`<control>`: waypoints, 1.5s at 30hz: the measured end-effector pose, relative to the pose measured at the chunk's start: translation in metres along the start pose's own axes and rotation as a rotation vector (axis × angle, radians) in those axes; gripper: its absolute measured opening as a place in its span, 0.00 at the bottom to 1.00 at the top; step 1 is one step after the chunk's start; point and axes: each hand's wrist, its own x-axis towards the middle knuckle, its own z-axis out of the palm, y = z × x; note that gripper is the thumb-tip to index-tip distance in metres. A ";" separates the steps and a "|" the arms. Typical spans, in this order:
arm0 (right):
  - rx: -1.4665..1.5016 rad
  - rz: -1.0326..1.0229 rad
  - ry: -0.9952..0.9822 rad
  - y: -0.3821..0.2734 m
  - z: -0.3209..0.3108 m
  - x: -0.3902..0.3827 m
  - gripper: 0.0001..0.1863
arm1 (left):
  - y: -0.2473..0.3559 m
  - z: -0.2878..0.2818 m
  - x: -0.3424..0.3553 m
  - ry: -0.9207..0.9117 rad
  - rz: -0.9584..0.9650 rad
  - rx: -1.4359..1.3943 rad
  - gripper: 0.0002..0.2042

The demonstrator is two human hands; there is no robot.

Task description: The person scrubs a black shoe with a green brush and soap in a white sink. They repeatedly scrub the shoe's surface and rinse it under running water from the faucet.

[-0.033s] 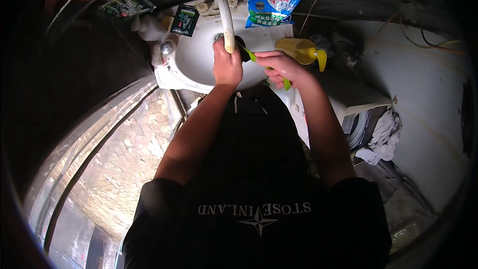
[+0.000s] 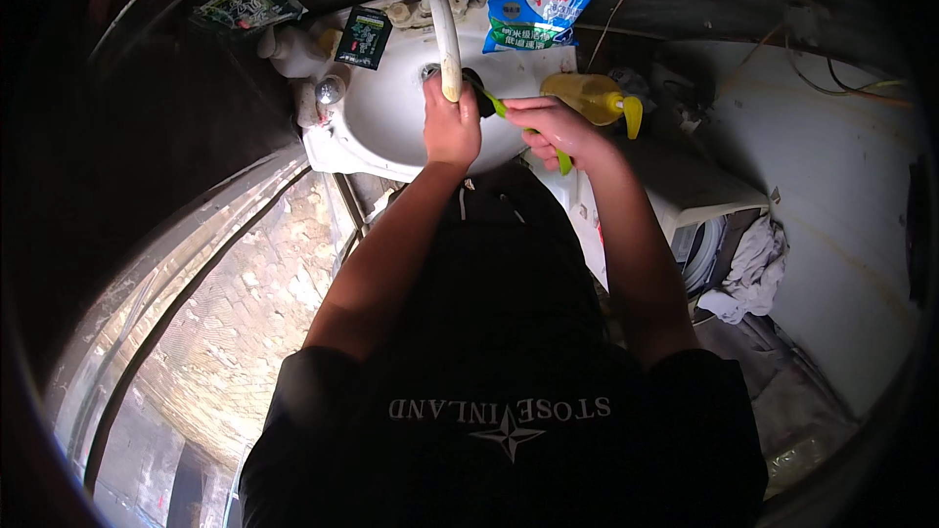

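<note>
Over the white washbasin [image 2: 377,122], my left hand [image 2: 452,127] is closed on a black object [image 2: 479,96]; its kind is hard to make out, as the fingers and the tap hide much of it. The pale curved spout of the tap [image 2: 442,34] comes down right over this hand. My right hand [image 2: 559,127] grips a lime-green handle [image 2: 564,163] that looks like a brush's. Its front end [image 2: 496,104] reaches the black object, and any bristles are hidden.
A blue packet [image 2: 544,0] stands at the basin's back right, beside a yellow pump bottle [image 2: 587,98] lying on its side. At the back left are a dark green sachet [image 2: 363,37] and a pale bottle [image 2: 291,52]. Crumpled white cloth [image 2: 755,269] hangs lower right.
My left hand and the black object have shifted very slightly to the right. My right hand keeps its grip on the green handle, almost in the same place.
</note>
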 end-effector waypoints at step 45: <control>-1.144 -0.190 0.358 0.068 0.014 0.150 0.24 | -0.147 -0.096 -0.041 0.200 -0.541 -0.264 0.21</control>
